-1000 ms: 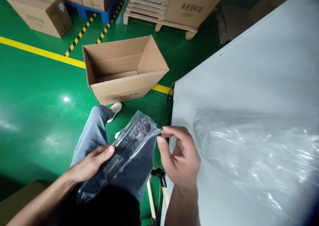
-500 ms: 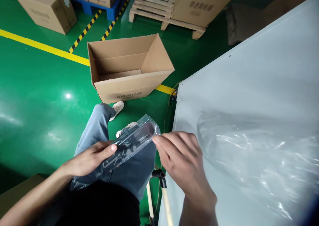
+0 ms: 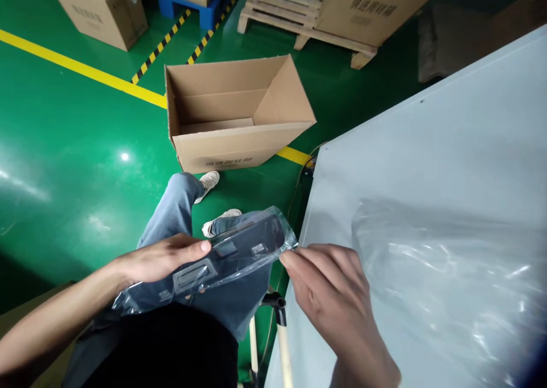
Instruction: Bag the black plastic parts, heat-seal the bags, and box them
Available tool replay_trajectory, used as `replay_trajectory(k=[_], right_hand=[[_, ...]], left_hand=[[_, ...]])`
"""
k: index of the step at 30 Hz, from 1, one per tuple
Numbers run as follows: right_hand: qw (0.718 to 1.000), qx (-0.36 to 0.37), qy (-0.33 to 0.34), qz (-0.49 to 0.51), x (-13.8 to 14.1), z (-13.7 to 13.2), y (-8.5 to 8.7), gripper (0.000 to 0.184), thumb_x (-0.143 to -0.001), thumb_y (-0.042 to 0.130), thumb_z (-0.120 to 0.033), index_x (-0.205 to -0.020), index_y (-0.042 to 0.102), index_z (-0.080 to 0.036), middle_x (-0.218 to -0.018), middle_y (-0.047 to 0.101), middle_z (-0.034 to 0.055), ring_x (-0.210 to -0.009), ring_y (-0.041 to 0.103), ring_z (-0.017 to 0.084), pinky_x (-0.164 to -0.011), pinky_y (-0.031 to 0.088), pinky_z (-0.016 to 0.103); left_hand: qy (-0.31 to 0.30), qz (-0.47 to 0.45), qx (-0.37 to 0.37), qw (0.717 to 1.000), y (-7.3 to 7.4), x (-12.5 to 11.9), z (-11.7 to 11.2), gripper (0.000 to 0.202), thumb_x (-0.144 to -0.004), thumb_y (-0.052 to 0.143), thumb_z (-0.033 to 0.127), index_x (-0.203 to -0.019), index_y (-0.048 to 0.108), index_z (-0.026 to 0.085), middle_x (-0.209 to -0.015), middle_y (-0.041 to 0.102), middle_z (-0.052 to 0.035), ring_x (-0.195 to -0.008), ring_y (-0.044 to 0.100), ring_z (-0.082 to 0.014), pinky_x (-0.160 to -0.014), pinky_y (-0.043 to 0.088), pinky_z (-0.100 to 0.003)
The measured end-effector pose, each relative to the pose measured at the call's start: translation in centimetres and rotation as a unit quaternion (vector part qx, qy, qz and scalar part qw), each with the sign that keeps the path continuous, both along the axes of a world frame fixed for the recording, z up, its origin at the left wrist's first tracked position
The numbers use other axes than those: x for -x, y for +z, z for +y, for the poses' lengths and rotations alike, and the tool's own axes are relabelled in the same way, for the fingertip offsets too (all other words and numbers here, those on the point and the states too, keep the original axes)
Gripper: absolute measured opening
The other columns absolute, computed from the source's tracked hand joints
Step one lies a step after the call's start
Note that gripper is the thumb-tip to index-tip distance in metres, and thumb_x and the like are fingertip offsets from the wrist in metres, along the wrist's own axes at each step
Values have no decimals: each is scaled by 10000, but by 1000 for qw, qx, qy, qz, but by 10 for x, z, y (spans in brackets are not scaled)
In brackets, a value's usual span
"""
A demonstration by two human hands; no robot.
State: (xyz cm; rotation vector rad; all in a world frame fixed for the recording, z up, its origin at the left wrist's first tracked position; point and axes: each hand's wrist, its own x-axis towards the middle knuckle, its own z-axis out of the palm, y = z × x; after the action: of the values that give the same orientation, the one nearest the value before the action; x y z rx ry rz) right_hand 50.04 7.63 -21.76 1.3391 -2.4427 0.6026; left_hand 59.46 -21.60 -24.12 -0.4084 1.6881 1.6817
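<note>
Warehouse or factory packing floor: glossy green painted floor [image 3: 64, 166] with a yellow lane line [image 3: 85, 72] and hazard striping [image 3: 160, 46], an open cardboard carton [image 3: 239, 111], a wooden pallet [image 3: 282, 6], stacked boxes [image 3: 102, 6].

Left hand [image 3: 164, 258] gripping clear plastic bag [image 3: 213, 262] with dark part inside, above lap. Right hand [image 3: 331, 297] pinching bag's far corner, beside edge of grey table [image 3: 427, 160]. Crumpled clear film [image 3: 448, 274] lying on table. Open cardboard box [image 3: 237, 114] standing on green floor [image 3: 64, 148] ahead.
</note>
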Motion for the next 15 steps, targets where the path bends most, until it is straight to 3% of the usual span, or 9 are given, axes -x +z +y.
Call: replay_trajectory(k=[6,11,15], right_hand=[[999,22,8,-23,-2,2,-1,194,-1042,596,-49,-986,668,-220,-853,696,23,-858,619,198,-799,483,364],[996,53,-45,46,-5,-5,-6,168,-933,808,-107,-1057,748,-204,-954,710,69,-901,650,231,-854,512,404],[999,19,5,29,-7,-17,-6,246,-946,785,-74,-1163,736,-180,-1048,787,71,-1012,702,247,-913,505,415]], left_hand=[[-3,-52,48,997,0,-3,-4,773,-821,604,944,-1088,805,248,-1190,789,-79,-1173,674,-352,-1018,516,-396],[-2,19,20,1000,-1,2,1,675,-939,533,862,-1037,821,259,-1114,811,-54,-1190,681,-337,-1082,495,-380],[2,19,19,1000,-1,2,5,660,-928,565,858,-1038,833,265,-1108,818,-39,-1176,695,-328,-1073,511,-365]])
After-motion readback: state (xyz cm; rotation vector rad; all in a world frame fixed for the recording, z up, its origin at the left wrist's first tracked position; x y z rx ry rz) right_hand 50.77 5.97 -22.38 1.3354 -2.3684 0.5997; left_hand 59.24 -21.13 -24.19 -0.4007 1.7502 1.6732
